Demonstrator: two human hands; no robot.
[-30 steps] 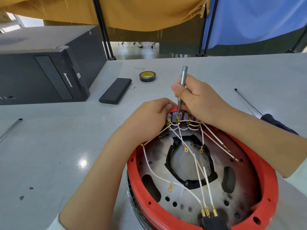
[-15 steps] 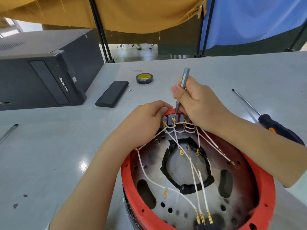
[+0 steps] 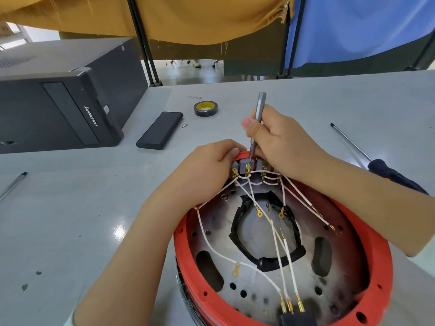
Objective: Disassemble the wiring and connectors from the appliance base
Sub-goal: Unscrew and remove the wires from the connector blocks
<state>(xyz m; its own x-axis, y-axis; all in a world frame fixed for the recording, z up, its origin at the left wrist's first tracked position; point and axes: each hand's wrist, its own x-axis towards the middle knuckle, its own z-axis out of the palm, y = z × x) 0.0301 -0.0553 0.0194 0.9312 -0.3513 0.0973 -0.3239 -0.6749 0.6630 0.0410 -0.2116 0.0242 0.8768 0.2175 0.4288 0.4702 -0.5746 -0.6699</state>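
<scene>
The round appliance base (image 3: 367, 243) has a red rim and a metal plate with holes, and it stands on the grey table in front of me. White wires (image 3: 275, 231) with brass ring and spade ends fan across the plate from a grey terminal block (image 3: 244, 166) at the far rim. My left hand (image 3: 207, 168) grips the block's left end and the rim. My right hand (image 3: 280, 142) holds a slim grey screwdriver (image 3: 259, 114) upright, with its tip down on a brass terminal of the block.
A black computer tower (image 3: 58, 100) lies at the left. Beside it are a flat black case (image 3: 160, 130), a small screw bit (image 3: 185, 125) and a roll of black tape (image 3: 205, 108). A long screwdriver (image 3: 376, 161) lies at the right, a pen (image 3: 13, 184) at the left edge.
My view has shifted a little; both hands stay at the terminal block, with the screwdriver still standing on a terminal. The wires lie as before.
</scene>
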